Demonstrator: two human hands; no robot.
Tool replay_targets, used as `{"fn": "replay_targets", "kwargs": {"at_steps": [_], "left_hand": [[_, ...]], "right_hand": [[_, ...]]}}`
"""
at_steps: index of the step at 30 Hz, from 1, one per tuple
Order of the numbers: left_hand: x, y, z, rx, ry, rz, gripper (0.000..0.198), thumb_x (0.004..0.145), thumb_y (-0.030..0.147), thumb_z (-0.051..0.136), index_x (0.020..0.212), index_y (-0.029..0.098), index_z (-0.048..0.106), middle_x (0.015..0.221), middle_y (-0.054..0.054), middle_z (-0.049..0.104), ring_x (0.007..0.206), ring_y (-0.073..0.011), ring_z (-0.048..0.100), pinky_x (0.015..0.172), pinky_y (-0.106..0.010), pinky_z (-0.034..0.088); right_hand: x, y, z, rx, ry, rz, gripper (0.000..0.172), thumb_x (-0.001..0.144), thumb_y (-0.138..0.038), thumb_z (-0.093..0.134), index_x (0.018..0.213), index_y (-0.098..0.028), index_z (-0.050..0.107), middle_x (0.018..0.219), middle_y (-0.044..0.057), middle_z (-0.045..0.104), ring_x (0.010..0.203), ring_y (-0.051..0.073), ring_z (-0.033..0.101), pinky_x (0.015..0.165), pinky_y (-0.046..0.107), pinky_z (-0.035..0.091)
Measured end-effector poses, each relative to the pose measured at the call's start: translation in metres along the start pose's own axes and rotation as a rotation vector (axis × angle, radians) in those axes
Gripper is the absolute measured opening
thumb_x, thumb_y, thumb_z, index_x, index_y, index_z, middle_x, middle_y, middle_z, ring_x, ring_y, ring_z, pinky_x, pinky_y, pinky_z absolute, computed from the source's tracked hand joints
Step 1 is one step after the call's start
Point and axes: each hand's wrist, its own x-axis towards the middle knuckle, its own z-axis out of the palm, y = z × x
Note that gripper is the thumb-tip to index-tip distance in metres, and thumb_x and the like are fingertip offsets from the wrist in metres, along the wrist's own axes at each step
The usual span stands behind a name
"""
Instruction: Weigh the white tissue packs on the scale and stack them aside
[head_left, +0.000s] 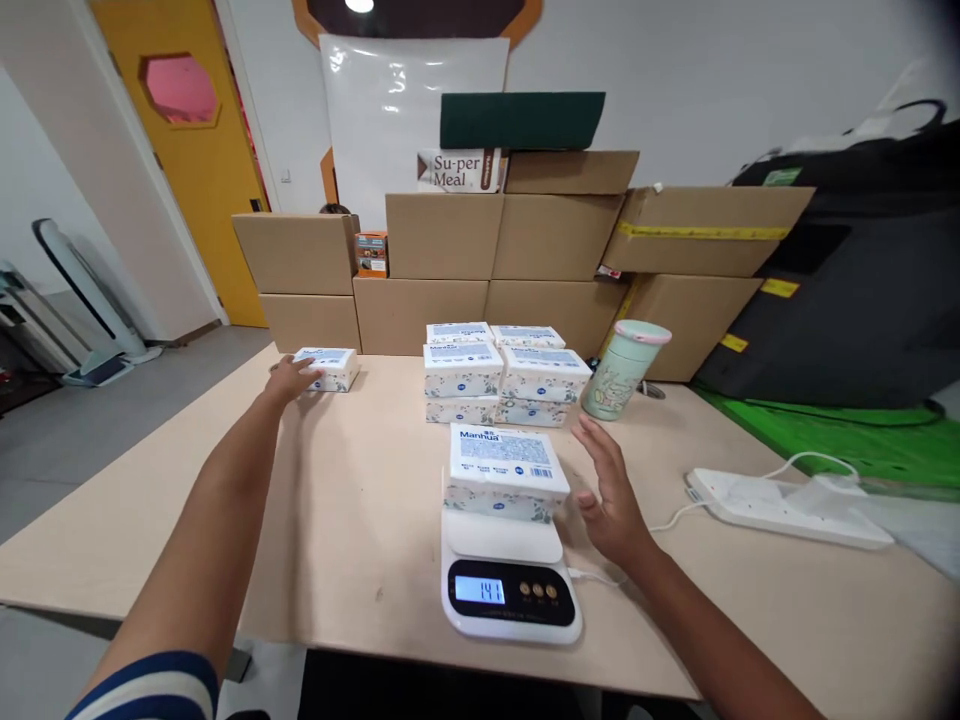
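- And here's the danger spot: the right hand (611, 500) hangs just beside the tissue pack (506, 470) on the white scale (514, 625); a stray nudge from that thumb could shove the pack askew and upset the lit reading, which looks like 141.
- Watch that thin white cable (596, 575) at the scale's right edge, too! It runs toward the right forearm, and a low sweep might snag it and drag the scale.
- Beyond those fingertips stands the green tumbler (628, 365), close to the stacked packs (465, 385); a careless reach forward could topple it.
- Over on the left, the lone pack (337, 372) sits on the worktop (375, 500), well apart from the stack; with the left arm stretched this far, a weak hold could let it slip or twist.
- Now the fingers: the left hand (291, 380) has its own draped over the near left end of that lone pack, touching it; whether they're squeezing, I can't tell.
- Right hand's fingers? Loosely extended, thumb parted, nothing held, not clearly touching the weighed pack.
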Motion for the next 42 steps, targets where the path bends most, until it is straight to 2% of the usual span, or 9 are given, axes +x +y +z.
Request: {"fn": "replay_targets", "kwargs": {"at_steps": [4,9,15,18,21,24,27,34,42], "left_hand": [[0.019,0.0,0.033,0.049,-0.043,0.027,0.06,0.099,0.053,0.074,0.153,0.026,0.071,0.181,-0.01,0.044,0.159,-0.0355,0.055,0.134,-0.04,0.04],[0.019,0.014,0.061,0.104,-0.102,0.115,0.068,0.102,0.057,0.064,0.163,0.027,0.063,0.183,-0.012,0.038,0.161,-0.0388,0.052,0.135,-0.048,0.04],[0.006,0.039,0.061,0.123,-0.118,0.111,0.08,0.1,0.07,0.06,0.165,0.023,0.06,0.182,-0.02,0.034,0.17,-0.0472,0.034,0.138,-0.061,0.03],[-0.028,0.064,0.057,-0.002,0.017,0.234,0.085,0.102,0.08,0.048,0.163,0.022,0.059,0.181,-0.021,0.035,0.177,-0.0441,0.011,0.142,-0.065,0.012],[-0.094,0.095,0.058,-0.407,0.105,0.357,0.085,0.104,0.087,0.03,0.158,0.028,0.059,0.182,-0.016,0.036,0.176,-0.0374,0.021,0.142,-0.061,0.021],[-0.176,0.123,0.06,-0.82,-0.122,0.309,0.087,0.104,0.09,0.013,0.163,0.038,0.05,0.182,-0.008,0.04,0.174,-0.0339,0.031,0.137,-0.058,0.038],[-0.233,0.147,0.062,-0.981,-0.319,0.248,0.087,0.103,0.089,0.009,0.169,0.043,0.042,0.186,-0.001,0.037,0.177,-0.0351,0.023,0.139,-0.061,0.033],[-0.242,0.168,0.103,-1.189,-0.414,0.019,0.089,0.104,0.086,-0.001,0.181,0.044,0.015,0.191,0.005,0.025,0.18,-0.0332,0.011,0.144,-0.057,0.02],[-0.27,0.174,0.119,-1.441,-0.641,0.133,0.086,0.106,0.084,0.012,0.181,0.042,0.023,0.189,0.007,0.03,0.179,-0.0287,0.014,0.147,-0.054,0.013]], "right_hand": [[-0.004,0.001,0.002,0.016,-0.038,0.023,0.077,0.107,-0.083,0.036,0.172,-0.043,0.045,0.175,0.014,0.047,0.158,0.045,0.051,0.124,0.071,0.047],[-0.005,-0.004,0.001,0.024,-0.066,0.041,0.075,0.108,-0.081,0.039,0.172,-0.042,0.045,0.176,0.013,0.048,0.16,0.044,0.05,0.125,0.07,0.046],[0.0,-0.008,-0.007,0.068,-0.059,0.078,0.077,0.106,-0.084,0.04,0.171,-0.044,0.047,0.179,0.011,0.045,0.164,0.043,0.045,0.127,0.072,0.045],[0.0,-0.009,-0.009,0.152,-0.042,0.144,0.077,0.104,-0.087,0.041,0.168,-0.044,0.051,0.179,0.011,0.044,0.163,0.043,0.046,0.125,0.071,0.048],[0.0,-0.013,-0.006,0.292,-0.038,0.271,0.08,0.102,-0.09,0.042,0.165,-0.043,0.052,0.178,0.012,0.044,0.156,0.04,0.054,0.119,0.065,0.056],[0.0,-0.018,-0.001,0.421,-0.047,0.414,0.082,0.101,-0.092,0.04,0.165,-0.042,0.05,0.177,0.013,0.046,0.156,0.038,0.055,0.118,0.062,0.057],[0.0,-0.015,0.003,0.458,-0.066,0.539,0.084,0.101,-0.094,0.032,0.167,-0.043,0.046,0.177,0.011,0.047,0.158,0.037,0.053,0.12,0.062,0.056],[0.002,0.016,0.002,0.322,-0.199,0.567,0.095,0.096,-0.097,0.007,0.179,-0.053,0.013,0.18,0.007,0.04,0.161,0.039,0.051,0.117,0.065,0.058],[0.008,0.0,0.005,0.491,-0.289,0.512,0.112,0.087,-0.108,0.023,0.181,-0.049,0.009,0.182,0.008,0.042,0.16,0.039,0.053,0.119,0.067,0.056]]}}
